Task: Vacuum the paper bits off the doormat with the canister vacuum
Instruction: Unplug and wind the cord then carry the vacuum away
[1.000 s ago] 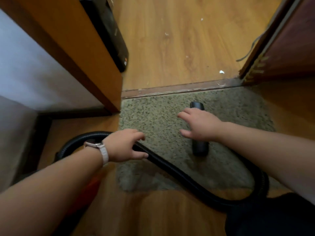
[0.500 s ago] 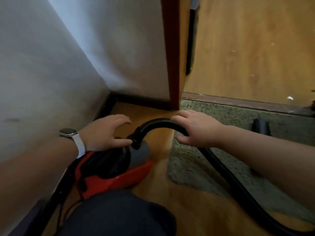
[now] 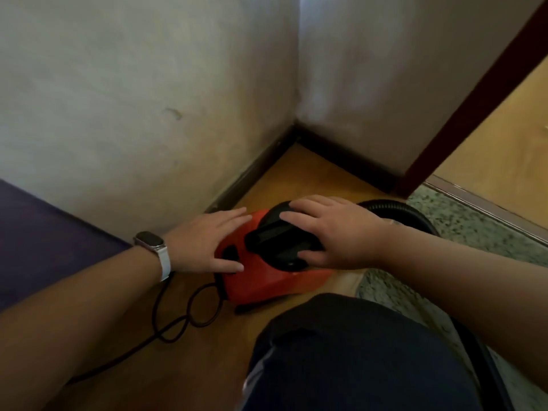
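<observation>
At the far left a dark purple surface (image 3: 44,232) runs along the pale wall (image 3: 133,99), and the person's left forearm reaches in from there with a white-strapped watch (image 3: 149,241) on the wrist. The left hand (image 3: 207,241) lies flat and spread on the rear of the red canister vacuum (image 3: 267,280), palm down, fingers loosely extended, steadying rather than gripping; its thumb rests close to a dark oval spot on the casing that may be a switch, though I cannot tell for sure. A thin power cord (image 3: 189,310) loops over the wooden floor (image 3: 311,173) just below that hand. The vacuum sits in the corner of the room, its long axis running from the left hand towards the doorway on the right. The right hand (image 3: 335,232) covers the black handle on top, fingers draped over it and the thumb tucked under the near edge, a light partial hold and not a tight fist. Past it the black ribbed hose (image 3: 394,207) curves off to the right, onto the speckled doormat (image 3: 462,221), which lies well to the right of both hands beside the door frame (image 3: 474,108). No paper bits show on the visible mat. The left hand is nearer the likely switch, so starting the machine looks like its job.
</observation>
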`<act>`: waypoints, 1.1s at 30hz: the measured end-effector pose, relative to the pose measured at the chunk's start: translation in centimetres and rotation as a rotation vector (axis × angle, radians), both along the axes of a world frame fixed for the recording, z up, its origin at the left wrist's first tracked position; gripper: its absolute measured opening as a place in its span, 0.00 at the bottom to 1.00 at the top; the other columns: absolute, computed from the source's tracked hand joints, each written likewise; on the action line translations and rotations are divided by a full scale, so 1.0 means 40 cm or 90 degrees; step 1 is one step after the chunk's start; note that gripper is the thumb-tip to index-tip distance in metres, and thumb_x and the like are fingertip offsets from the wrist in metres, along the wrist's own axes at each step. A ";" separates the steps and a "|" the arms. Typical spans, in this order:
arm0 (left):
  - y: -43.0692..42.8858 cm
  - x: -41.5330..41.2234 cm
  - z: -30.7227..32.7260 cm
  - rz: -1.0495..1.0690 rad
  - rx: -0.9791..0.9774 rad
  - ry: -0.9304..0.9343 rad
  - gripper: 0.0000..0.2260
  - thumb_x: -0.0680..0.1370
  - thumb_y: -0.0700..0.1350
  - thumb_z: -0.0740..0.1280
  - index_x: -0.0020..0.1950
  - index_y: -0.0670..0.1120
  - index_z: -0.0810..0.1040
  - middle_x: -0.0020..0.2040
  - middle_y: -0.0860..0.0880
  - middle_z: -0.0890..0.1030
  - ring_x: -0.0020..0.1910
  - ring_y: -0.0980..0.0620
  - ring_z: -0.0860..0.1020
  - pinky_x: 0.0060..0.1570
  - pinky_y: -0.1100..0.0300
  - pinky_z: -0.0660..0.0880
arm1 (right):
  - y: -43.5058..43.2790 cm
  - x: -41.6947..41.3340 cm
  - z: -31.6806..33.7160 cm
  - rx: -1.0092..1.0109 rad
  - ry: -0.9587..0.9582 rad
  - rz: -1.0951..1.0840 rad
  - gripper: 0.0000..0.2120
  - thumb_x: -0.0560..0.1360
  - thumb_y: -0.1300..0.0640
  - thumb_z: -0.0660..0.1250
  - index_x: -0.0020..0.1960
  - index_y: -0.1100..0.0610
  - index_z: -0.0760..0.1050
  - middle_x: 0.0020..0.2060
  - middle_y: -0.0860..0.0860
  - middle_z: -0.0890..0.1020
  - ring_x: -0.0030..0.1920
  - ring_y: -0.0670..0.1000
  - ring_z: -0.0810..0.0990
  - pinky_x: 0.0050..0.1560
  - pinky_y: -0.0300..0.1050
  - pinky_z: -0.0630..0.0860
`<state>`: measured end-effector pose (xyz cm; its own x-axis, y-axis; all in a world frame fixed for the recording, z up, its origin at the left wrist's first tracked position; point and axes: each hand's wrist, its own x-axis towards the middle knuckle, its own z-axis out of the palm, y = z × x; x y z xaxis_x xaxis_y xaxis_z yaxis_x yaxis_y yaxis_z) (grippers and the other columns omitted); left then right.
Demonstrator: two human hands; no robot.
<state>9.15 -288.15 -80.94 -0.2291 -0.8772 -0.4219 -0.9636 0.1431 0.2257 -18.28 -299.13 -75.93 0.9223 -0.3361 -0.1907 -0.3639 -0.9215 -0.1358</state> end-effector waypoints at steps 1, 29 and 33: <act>0.007 0.009 -0.019 -0.012 0.006 -0.015 0.45 0.72 0.74 0.59 0.81 0.58 0.42 0.81 0.57 0.44 0.79 0.55 0.51 0.76 0.55 0.54 | 0.001 0.013 -0.009 -0.001 0.011 0.018 0.35 0.77 0.36 0.61 0.79 0.47 0.55 0.76 0.51 0.64 0.76 0.54 0.61 0.74 0.52 0.62; -0.032 0.056 -0.182 -0.160 -0.161 0.034 0.38 0.75 0.64 0.63 0.80 0.52 0.54 0.81 0.44 0.50 0.77 0.40 0.57 0.71 0.46 0.59 | 0.008 0.078 -0.136 -0.033 -0.124 0.047 0.21 0.79 0.48 0.53 0.71 0.46 0.69 0.54 0.51 0.79 0.51 0.56 0.79 0.48 0.54 0.73; -0.029 0.039 -0.145 -0.142 -0.092 -0.015 0.39 0.75 0.65 0.63 0.79 0.56 0.49 0.82 0.46 0.48 0.78 0.41 0.57 0.73 0.42 0.64 | 0.012 0.081 -0.108 -0.006 -0.078 0.044 0.22 0.80 0.47 0.50 0.73 0.43 0.65 0.57 0.49 0.77 0.54 0.54 0.77 0.54 0.53 0.71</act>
